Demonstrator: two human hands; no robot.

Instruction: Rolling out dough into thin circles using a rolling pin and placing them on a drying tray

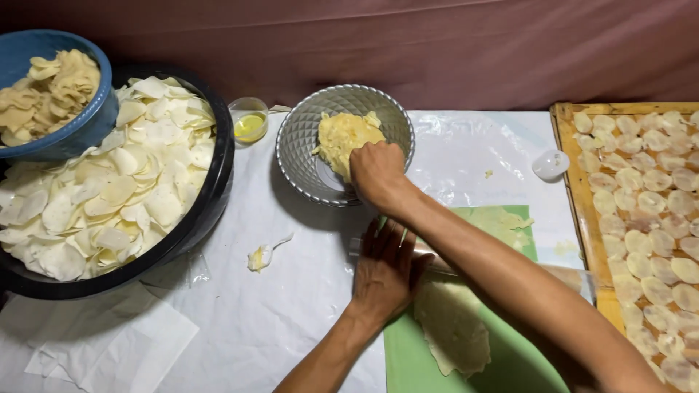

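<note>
My right hand reaches into a grey ribbed bowl and closes its fingers on the lump of yellow dough inside. Flat on the table lies my left hand, fingers spread, pressing on a clear plastic sheet over the edge of a green mat. A thin rolled-out sheet of pale dough lies on the mat just right of that hand. More flattened dough shows on the mat beyond my right forearm.
A big black tub of white thin slices stands at left, with a blue bowl of beige pieces on it. A small glass of yellow oil sits beside the grey bowl. A wooden tray of round discs fills the right. A dough scrap lies loose.
</note>
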